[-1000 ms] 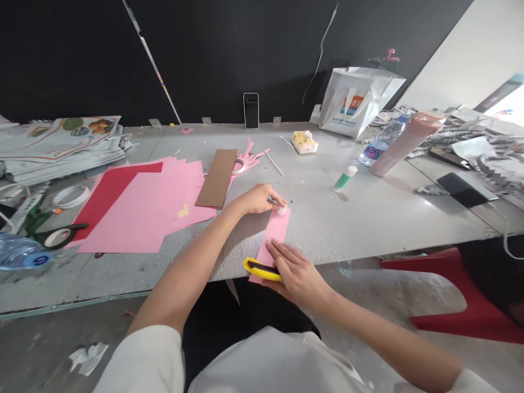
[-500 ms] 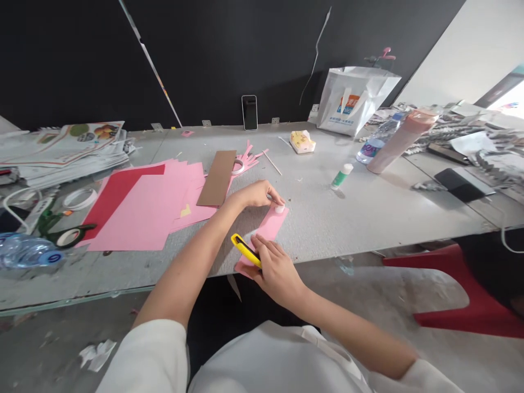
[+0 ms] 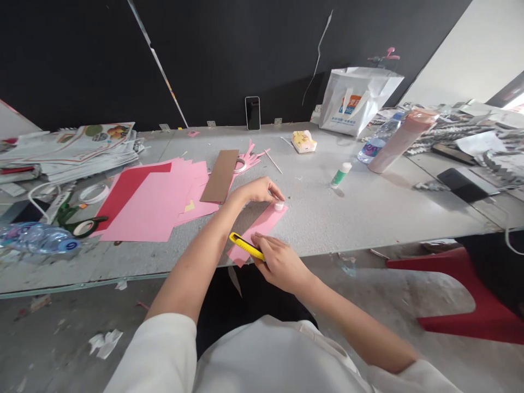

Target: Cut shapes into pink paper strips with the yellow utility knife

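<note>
My left hand (image 3: 264, 191) reaches over a strip of pink paper (image 3: 266, 221), its fingers closed on a small white round piece, like a cap (image 3: 279, 206), at the strip's far end. My right hand (image 3: 282, 263) grips a yellow utility knife (image 3: 246, 245) above the near end of the same strip. Whether any blade sticks out is not visible. The strip lies slantwise, its near end at the table's front edge. Left of my left arm are a brown cardboard piece (image 3: 220, 176) and stacked pink sheets (image 3: 143, 210).
A green-and-white glue stick (image 3: 340, 176) stands to the right. Scissors (image 3: 77, 221), a tape roll (image 3: 94, 193) and a water bottle (image 3: 39, 238) lie left. Farther back are a tissue pack (image 3: 303, 142), a phone (image 3: 252, 113) and a white bag (image 3: 358, 103).
My right hand and the knife have shifted slightly up and left, showing more of the strip's near end. My left hand keeps its place on the white piece. The view has moved a little.
</note>
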A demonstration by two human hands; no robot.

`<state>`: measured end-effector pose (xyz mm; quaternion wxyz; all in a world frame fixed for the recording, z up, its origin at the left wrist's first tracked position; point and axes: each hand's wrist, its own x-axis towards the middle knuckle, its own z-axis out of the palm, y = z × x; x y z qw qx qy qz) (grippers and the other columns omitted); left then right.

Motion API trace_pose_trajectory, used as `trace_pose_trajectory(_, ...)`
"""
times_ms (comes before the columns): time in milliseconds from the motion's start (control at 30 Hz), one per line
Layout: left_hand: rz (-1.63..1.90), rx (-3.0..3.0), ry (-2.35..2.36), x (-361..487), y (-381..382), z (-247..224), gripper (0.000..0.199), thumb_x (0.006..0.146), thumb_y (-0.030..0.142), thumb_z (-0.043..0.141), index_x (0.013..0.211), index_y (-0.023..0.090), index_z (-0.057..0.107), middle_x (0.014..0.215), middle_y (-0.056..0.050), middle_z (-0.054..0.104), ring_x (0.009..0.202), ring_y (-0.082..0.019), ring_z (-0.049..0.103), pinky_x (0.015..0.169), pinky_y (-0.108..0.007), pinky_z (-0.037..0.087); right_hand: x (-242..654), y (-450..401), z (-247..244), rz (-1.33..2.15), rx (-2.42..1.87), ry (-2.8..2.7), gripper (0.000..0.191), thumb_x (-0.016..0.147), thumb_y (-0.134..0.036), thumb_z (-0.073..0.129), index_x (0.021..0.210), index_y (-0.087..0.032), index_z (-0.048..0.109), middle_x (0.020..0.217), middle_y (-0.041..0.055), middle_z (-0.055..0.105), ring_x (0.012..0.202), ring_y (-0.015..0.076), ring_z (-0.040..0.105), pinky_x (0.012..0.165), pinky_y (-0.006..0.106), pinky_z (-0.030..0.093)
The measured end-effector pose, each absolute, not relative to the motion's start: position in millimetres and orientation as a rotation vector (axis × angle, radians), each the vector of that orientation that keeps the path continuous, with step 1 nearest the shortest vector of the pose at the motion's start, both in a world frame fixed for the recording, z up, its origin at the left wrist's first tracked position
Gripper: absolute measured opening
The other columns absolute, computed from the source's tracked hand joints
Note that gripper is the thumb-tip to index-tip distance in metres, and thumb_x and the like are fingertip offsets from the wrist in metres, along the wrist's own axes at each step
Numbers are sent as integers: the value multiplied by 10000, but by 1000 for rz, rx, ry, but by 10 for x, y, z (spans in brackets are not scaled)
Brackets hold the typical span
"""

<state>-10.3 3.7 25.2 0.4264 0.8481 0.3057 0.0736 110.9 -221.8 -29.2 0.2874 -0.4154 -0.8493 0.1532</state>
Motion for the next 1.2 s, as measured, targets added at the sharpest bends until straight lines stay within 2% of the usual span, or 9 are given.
trace_pose_trajectory(200,311,2039,797,-91,-64,127,191,795,199,782,968,231,856,990,-54,835,874,-191,738,789,-306,539,1035,-2203,-157,480,-1151,-2249,307,1042,-224,501,1344,-165,507,1295,192,726,1205,344,720,1008,514,603)
trace_pose_trajectory(367,383,1869,788,-89,-78,-14,165,812,235,782,962,200,841,897,-60,798,697,-146,653,660,-287,494,1058,-2252,-133,509,-1098,-2251,377,1056,-215,466,1428,-157,449,1427,219,655,1340,354,636,1108,560,545)
trace_pose_trajectory(467,412,1892,759,-86,-62,-82,179,825,228,765,983,204,843,928,-54,802,739,-142,658,697,-280,488,1062,-2304,-106,563,-1063,-2242,389,1065,-210,440,1451,-157,421,1480,227,597,1353,353,599,1131,580,517)
trace_pose_trajectory(567,462,1894,711,-79,-73,-130,165,847,232,757,984,197,843,971,-61,811,822,-152,686,752,-277,500,1124,-2328,-49,610,-1070,-2148,329,1072,-210,399,1395,-201,459,1377,187,600,1228,332,613,1045,577,556)
trace_pose_trajectory(700,500,1876,717,-67,-137,-161,178,866,222,735,1002,181,841,906,-52,800,751,-142,672,731,-274,502,1357,-2194,14,633,-1094,-1854,257,1115,-297,387,1340,-230,491,1167,134,600,1011,284,645,886,504,614)
trace_pose_trajectory(800,530,1874,713,-60,-173,-164,199,867,199,719,1025,175,838,931,-54,804,786,-142,681,753,-270,503,1576,-2003,52,610,-1025,-1586,205,1081,-398,575,1236,-269,536,1056,61,608,807,202,660,720,384,619)
trace_pose_trajectory(933,562,1902,679,-49,-165,-174,174,870,199,736,1009,178,839,984,-65,814,867,-153,690,823,-286,505,1791,-1847,93,340,-1086,-1469,347,879,-333,871,857,-254,534,921,21,656,772,170,650,674,311,571)
trace_pose_trajectory(1100,581,1893,646,-39,-130,-213,166,896,235,750,1025,181,839,989,-72,813,876,-158,690,863,-312,508,1890,-1854,52,384,-1169,-1635,36,1003,-279,722,1013,-251,702,937,33,767,716,164,742,686,312,621)
trace_pose_trajectory(1200,567,1874,639,-39,-119,-231,191,897,225,740,1055,177,837,1012,-77,812,872,-156,693,848,-308,511,1904,-1824,-4,361,-1090,-1763,140,1050,-225,624,1027,-250,760,1034,60,782,816,184,788,758,332,657)
